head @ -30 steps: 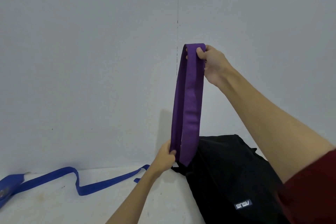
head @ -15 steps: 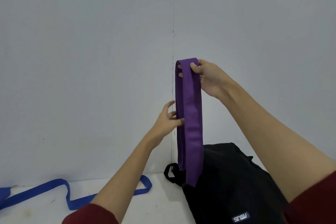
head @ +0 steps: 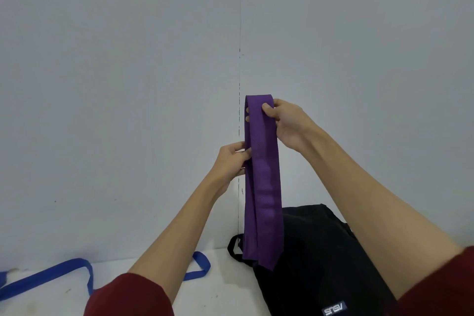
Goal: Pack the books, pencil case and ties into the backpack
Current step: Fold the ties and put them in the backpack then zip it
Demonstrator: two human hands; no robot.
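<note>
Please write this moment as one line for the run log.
right hand: pinches fold of purple tie | left hand: holds its middle | backpack: below | blue tie: on table

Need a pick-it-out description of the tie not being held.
Start at the black backpack lying at the right against the grey wall. Look left along the white surface, past the left arm, to the blue tie lying there in loose bends. Unlike the purple tie, which hangs folded from both hands, it is blue, flat and untouched.
</note>
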